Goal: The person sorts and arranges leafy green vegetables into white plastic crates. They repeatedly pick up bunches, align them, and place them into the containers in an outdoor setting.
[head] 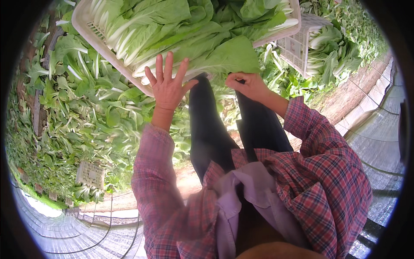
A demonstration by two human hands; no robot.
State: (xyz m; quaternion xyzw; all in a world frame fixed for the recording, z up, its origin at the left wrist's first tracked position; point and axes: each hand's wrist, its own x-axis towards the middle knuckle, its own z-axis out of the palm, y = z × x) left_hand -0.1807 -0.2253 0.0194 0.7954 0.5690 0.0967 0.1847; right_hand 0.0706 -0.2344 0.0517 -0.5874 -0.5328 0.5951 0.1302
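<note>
A large pale plastic crate (106,53) at the top is heaped with leafy greens with white stems (181,29), laid with many stems towards the left. My left hand (168,82), fingers spread and back of the hand up, is over the crate's near edge beside the white stems; it holds nothing. My right hand (245,84) is curled at the tip of a broad green leaf that hangs over the near side, above my right knee. Whether its fingers grip the leaf or something else cannot be told.
A second pale crate (292,48) lies tipped on its side at the upper right, greens spilling from it. Another crate (90,174) stands far at the lower left. Loose leaves and stems (119,119) cover the ground on the left. Bare soil (362,77) shows at right.
</note>
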